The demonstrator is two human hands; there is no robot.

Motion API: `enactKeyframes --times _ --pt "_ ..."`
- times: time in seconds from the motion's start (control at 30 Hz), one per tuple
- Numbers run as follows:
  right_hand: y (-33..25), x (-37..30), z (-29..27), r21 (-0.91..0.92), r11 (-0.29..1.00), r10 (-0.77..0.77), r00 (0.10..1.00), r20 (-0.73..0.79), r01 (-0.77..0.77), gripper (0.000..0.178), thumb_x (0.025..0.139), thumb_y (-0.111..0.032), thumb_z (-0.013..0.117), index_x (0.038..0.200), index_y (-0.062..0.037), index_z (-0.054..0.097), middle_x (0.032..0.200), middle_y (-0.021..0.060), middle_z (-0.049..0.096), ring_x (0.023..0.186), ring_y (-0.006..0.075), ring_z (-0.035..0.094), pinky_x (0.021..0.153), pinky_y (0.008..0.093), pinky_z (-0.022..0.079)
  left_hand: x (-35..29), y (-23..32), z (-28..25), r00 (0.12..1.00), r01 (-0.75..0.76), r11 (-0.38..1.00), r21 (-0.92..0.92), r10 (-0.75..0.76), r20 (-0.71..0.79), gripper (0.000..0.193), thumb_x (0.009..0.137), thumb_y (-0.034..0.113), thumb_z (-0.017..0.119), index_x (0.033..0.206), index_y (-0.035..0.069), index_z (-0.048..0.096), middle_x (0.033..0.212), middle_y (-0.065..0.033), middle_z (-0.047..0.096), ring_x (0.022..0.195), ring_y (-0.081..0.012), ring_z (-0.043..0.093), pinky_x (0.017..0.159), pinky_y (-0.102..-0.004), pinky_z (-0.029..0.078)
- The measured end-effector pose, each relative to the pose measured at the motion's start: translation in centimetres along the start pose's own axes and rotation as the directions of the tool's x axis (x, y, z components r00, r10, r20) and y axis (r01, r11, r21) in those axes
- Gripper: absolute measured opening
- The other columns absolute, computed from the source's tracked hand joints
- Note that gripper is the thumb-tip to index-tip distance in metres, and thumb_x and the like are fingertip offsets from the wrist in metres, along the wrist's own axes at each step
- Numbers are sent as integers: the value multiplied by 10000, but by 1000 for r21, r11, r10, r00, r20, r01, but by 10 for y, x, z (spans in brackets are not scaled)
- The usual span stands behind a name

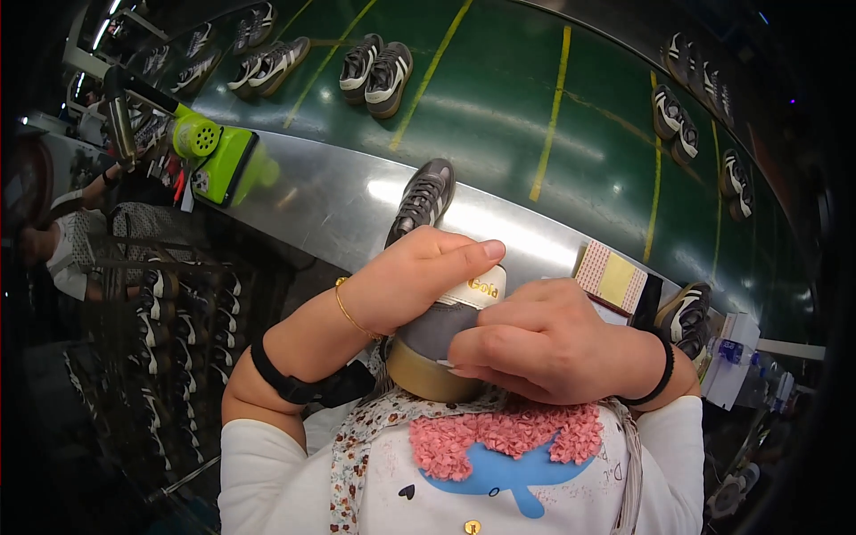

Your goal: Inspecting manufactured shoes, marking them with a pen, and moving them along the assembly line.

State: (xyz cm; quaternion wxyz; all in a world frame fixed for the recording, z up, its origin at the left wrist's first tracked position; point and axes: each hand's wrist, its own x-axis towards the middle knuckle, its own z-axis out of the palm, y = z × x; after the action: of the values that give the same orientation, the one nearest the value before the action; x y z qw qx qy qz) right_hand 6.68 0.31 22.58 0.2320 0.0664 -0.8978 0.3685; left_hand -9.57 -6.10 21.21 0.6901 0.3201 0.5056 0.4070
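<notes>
Close to my body is a grey sneaker [430, 333] with a gum-coloured sole and a pale heel tab with gold lettering, its heel toward me. My left hand [419, 272] is closed around its left side, the thumb stretched out beyond the heel tab. Against the right side of the heel presses my right hand [539, 343], fingers curled in a pinch. A small pale edge shows at those fingertips; whatever they hold is hidden. Just beyond my left hand, a dark grey sneaker [426, 198] with white stripes rests on the metal ledge [312, 190].
Behind the ledge runs a green conveyor belt [499, 107] with yellow lines, carrying several sneaker pairs [376, 75]. A lime-green device [218, 160] stands at left. Right of my hands are a patterned pad [611, 275] and another sneaker [685, 316]. A shoe rack [183, 348] and another person [76, 241] are at left.
</notes>
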Motion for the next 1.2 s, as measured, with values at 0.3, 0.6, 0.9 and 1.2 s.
enactKeyframes --times 0.3,0.6,0.9,1.2 --pt "5 1 -3 5 1000 1 1000 14 -1 185 679 -80 621 832 -96 518 593 11 452 487 193 495 421 317 375 2 0 -5 1000 16 999 -30 -17 -24 338 888 299 506 700 28 580 677 28 538 618 -32 462 552 -203 393" --pt "11 4 1 19 1000 12 997 78 -13 154 703 -94 666 808 -113 555 569 -3 452 468 173 483 427 298 360 -1 -3 -19 1000 -15 1000 15 16 -17 331 891 295 506 727 21 590 690 14 558 630 -34 480 576 -195 407" --pt "73 -62 6 -116 719 694 717 61 -686 165 825 -212 548 918 -76 559 781 119 607 732 312 583 640 367 458 16 -24 -43 947 -302 933 194 317 -52 335 860 319 552 777 -2 602 721 -17 581 648 -67 509 582 -223 418" --pt "209 -204 122 -144 332 898 359 -253 -932 343 782 -103 533 1119 -61 483 1057 195 533 950 358 532 820 407 430 99 -192 -83 836 -365 66 928 461 296 241 755 322 631 806 91 588 737 -47 563 841 -192 562 863 -348 348"
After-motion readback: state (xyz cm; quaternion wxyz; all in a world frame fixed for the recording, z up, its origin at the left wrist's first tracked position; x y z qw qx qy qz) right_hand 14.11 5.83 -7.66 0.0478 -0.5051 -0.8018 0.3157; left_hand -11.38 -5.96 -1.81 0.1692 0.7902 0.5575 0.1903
